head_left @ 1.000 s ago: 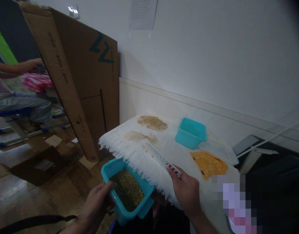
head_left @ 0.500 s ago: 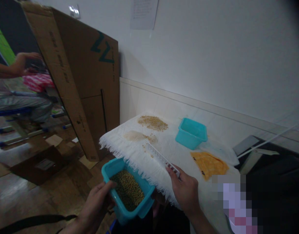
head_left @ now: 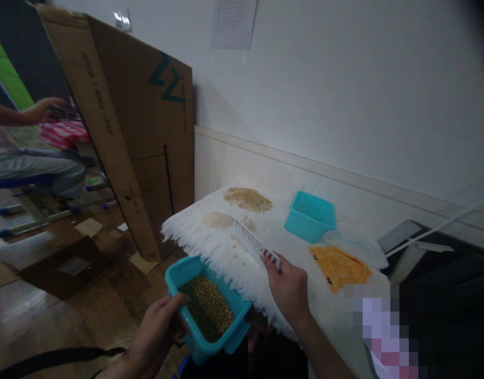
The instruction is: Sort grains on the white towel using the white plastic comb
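Observation:
My left hand (head_left: 157,329) grips the near rim of a teal tub of green beans (head_left: 205,307), held just below the fringed edge of a white towel (head_left: 242,263). My right hand (head_left: 287,288) is closed on a white slotted scraper (head_left: 254,243) that lies flat on the towel, its far end beside a few loose grains (head_left: 238,242). A pale grain pile (head_left: 217,219) and a tan grain pile (head_left: 248,199) lie further back on the towel.
A second, empty teal tub (head_left: 309,215) and an orange heap (head_left: 338,268) sit to the right. A tall cardboard box (head_left: 139,121) leans against the wall on the left. Another person's arm (head_left: 24,111) shows at far left. A dark case (head_left: 431,252) stands at right.
My right hand has slid the scraper a little left and farther away across the towel. The tub and my left hand have barely moved. The other person's arm shifted.

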{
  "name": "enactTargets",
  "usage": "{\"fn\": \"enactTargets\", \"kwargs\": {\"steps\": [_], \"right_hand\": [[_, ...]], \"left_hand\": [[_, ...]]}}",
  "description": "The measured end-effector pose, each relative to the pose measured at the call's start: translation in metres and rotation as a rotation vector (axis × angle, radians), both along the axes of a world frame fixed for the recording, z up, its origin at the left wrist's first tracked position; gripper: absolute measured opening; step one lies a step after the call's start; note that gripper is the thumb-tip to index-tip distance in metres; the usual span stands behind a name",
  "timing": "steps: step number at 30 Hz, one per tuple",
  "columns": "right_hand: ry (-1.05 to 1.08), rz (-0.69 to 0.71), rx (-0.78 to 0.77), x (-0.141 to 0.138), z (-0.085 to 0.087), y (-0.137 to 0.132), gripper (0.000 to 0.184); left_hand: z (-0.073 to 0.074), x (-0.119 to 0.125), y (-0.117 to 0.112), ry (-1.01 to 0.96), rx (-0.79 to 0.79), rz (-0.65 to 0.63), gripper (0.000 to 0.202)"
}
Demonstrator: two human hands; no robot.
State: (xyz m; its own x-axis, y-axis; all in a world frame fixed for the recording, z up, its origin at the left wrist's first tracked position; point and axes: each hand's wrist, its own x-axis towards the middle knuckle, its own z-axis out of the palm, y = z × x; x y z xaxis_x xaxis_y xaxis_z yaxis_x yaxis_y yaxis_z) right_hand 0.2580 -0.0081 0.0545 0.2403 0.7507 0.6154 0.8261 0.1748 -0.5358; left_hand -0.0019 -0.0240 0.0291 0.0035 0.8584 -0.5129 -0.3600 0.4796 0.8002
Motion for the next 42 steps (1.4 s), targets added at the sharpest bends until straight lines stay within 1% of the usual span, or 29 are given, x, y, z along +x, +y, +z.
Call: {"fn": "enactTargets", "kwargs": {"steps": [4,7,13,17,20,28,35,42], "right_hand": [[-0.032,0.03,-0.03,-0.003,0.005,0.019,0.051],[-0.045,0.072,-0.055,-0.006,0.007,0.023,0.046],[-0.014,0.134,-0.066,-0.008,0.012,0.016,0.037],[-0.004,0.171,-0.064,-0.009,0.015,0.014,0.032],[-0.005,0.172,-0.055,-0.01,0.015,0.015,0.032],[0.017,0.198,-0.086,-0.01,0.013,0.016,0.03],[0.022,0.222,-0.075,-0.013,0.016,0.014,0.029],[0.107,0.284,-0.102,-0.013,0.011,0.013,0.028]], "left_hand": [[0.0,0.0,0.0,0.004,0.017,0.002,0.039],[-0.003,-0.001,0.002,0.018,0.027,-0.002,0.04],[-0.011,-0.004,0.003,0.024,0.024,-0.007,0.038],[-0.008,-0.003,0.002,0.042,0.018,-0.015,0.038],[-0.005,-0.003,0.001,0.046,0.022,-0.017,0.038],[-0.009,-0.003,0.003,0.02,0.02,-0.007,0.038],[-0.007,-0.002,0.004,0.016,0.024,0.002,0.039],[-0.005,-0.003,0.003,0.008,0.022,-0.049,0.038]]}}
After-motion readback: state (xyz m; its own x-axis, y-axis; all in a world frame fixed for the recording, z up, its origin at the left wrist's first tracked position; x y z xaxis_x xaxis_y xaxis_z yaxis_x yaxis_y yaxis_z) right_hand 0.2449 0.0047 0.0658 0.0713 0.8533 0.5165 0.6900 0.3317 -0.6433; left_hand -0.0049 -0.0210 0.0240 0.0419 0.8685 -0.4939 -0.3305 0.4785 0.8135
